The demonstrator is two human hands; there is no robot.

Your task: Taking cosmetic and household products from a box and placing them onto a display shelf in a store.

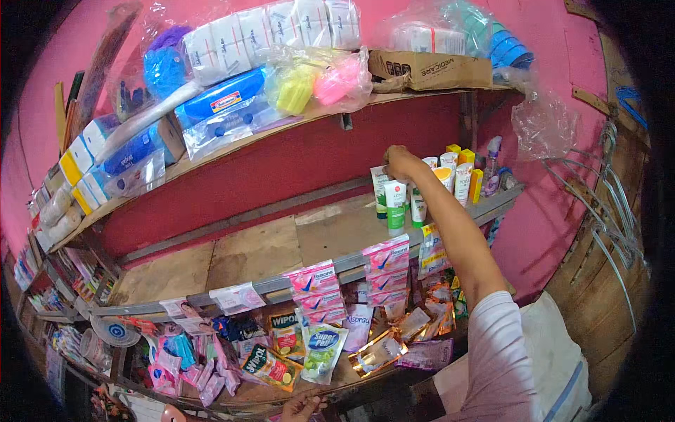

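Note:
My right hand [405, 164] reaches over the middle shelf, its fingers at the top of a white and green tube [379, 192] at the back of a group of tubes. In front of it, a white and green acne-care tube [395, 208] stands upright on its cap. Another green-capped tube [418, 208] is partly behind my wrist. White tubes [463, 182] and yellow boxes [476, 185] stand right of my forearm. My left hand [303, 409] is low at the bottom edge, fingers bent, partly cut off; what it touches is unclear.
Rexona sachet strips [387, 269] hang from the middle shelf's front edge [263, 287]. Below lie Wipol pouches [274, 366], a Super Pell pouch [322, 353] and pink packs [169, 364]. The upper shelf bears tissue packs [227, 100] and a cardboard box [430, 71]. Wire hangers [611, 195] hang at right.

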